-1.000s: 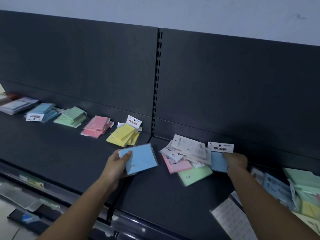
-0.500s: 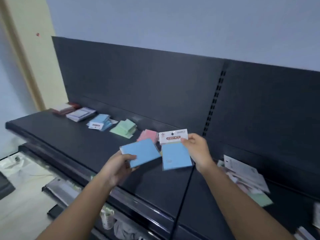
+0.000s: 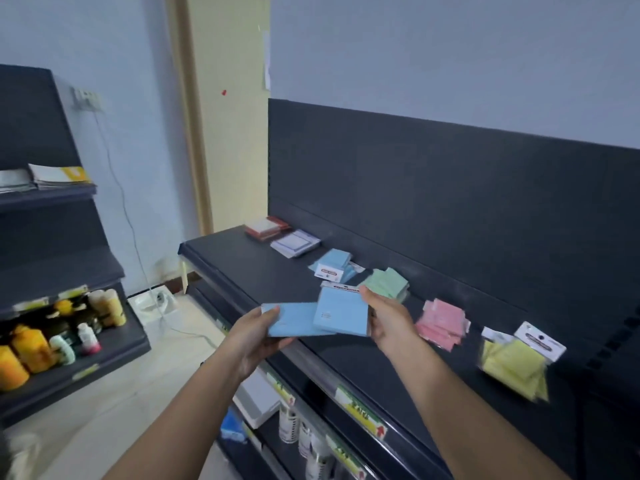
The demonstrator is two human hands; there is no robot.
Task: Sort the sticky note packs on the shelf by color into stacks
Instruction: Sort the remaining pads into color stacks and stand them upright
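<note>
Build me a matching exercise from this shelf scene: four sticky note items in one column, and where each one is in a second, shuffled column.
Things
1. blue pack with header card
2. flat-held blue pack
3. pink stack
4. yellow stack

Places
A. gripped in the left hand
B. gripped in the right hand
C. farthest right on the shelf
D. on the shelf, between the green stack and the yellow one

Pairs: 1-B, 2-A, 3-D, 4-C
</note>
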